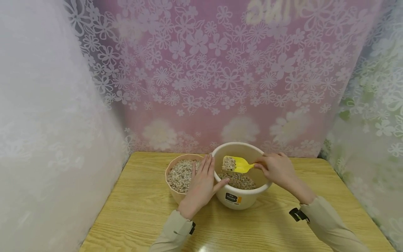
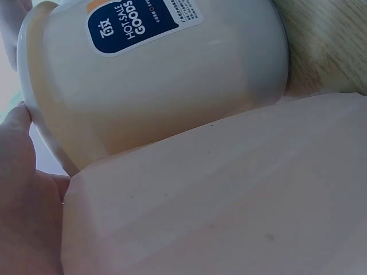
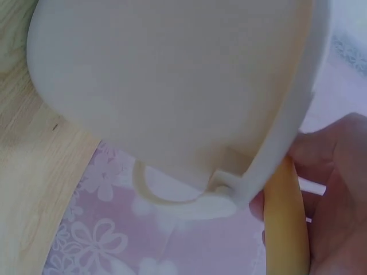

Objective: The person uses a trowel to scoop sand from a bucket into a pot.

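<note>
A white bucket with a label on its front stands on the table, with grain in its bottom. Close beside it on the left is a pale pink tub of lighter flakes or grain. My right hand grips the handle of a yellow scoop, held over the bucket's mouth with a small heap of flakes in it. The left hand lies across the two adjoining rims, fingers extended and thumb on the bucket rim.
The wooden table extends in front and to both sides. Flowered pink cloth hangs behind it, with pale cloth at the left and right. A loop handle sticks out from the bucket in the right wrist view.
</note>
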Tool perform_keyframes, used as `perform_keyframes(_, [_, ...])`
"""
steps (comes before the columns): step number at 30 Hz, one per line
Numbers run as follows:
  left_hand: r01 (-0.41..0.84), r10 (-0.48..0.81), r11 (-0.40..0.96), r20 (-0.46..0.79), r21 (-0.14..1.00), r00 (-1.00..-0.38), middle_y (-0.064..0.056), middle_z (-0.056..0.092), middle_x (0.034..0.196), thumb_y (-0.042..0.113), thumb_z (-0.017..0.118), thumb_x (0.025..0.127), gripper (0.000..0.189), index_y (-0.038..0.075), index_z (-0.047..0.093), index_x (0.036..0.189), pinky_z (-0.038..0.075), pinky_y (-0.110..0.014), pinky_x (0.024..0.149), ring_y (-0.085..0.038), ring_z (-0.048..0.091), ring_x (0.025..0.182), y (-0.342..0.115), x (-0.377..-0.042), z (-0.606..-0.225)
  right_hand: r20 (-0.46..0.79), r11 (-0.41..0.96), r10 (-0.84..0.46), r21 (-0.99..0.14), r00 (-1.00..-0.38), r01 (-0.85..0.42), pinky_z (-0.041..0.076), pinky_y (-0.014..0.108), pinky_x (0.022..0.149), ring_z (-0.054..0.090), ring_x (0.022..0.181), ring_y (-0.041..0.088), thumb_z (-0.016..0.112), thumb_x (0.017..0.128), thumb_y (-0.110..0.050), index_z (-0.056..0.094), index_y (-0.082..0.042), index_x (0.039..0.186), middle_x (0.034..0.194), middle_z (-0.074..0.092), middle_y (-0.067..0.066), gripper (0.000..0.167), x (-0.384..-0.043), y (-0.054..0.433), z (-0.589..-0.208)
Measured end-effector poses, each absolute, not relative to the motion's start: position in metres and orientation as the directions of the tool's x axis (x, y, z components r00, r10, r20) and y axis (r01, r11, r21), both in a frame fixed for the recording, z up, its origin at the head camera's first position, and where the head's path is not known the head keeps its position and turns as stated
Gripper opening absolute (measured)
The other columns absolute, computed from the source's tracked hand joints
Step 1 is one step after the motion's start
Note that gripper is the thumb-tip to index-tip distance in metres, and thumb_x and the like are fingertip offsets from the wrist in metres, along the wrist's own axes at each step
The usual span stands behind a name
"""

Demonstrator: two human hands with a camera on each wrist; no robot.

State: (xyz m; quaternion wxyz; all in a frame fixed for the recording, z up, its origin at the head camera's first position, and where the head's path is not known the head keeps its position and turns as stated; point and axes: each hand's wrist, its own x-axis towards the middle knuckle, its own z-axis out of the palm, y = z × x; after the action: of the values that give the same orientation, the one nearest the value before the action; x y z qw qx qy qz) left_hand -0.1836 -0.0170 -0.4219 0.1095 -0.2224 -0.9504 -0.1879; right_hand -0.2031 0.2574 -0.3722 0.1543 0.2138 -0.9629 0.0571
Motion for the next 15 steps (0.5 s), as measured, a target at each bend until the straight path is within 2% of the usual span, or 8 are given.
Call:
perform_keyframes(7, [0.464, 0.375, 0.834, 0.310, 0.299, -0.874, -0.013, 0.015, 0.168, 0.072, 0.031, 0.099, 0.094, 0.002, 0.022, 0.161, 0.012, -0.063, 0.122, -0.029, 0.016, 0.155, -0.016, -0.184, -0.425, 0.312, 0.937, -0.274, -0.127, -0.910, -0.325, 0.045, 0.056, 0.085, 0.061, 0.069, 0.016, 0.073, 0.094, -0.027, 0.081, -0.018, 0.103, 0.080, 0.073, -0.003, 0.015, -0.192, 0.258, -0.366])
perform_keyframes(15, [0.456, 0.376, 0.845, 0.297, 0.278, -0.878, -0.012, 0.017, 0.168, 0.071, 0.034, 0.099, 0.092, 0.003, 0.023, 0.161, 0.010, -0.063, 0.122, -0.027, 0.011, 0.156, -0.018, -0.183, -0.424, 0.366, 0.949, -0.226, -0.127, -0.903, -0.289, 0.049, 0.055, 0.084, 0.068, 0.081, 0.027, 0.075, 0.092, -0.028, 0.082, -0.019, 0.102, 0.091, 0.075, 0.007, 0.015, -0.183, 0.255, -0.368])
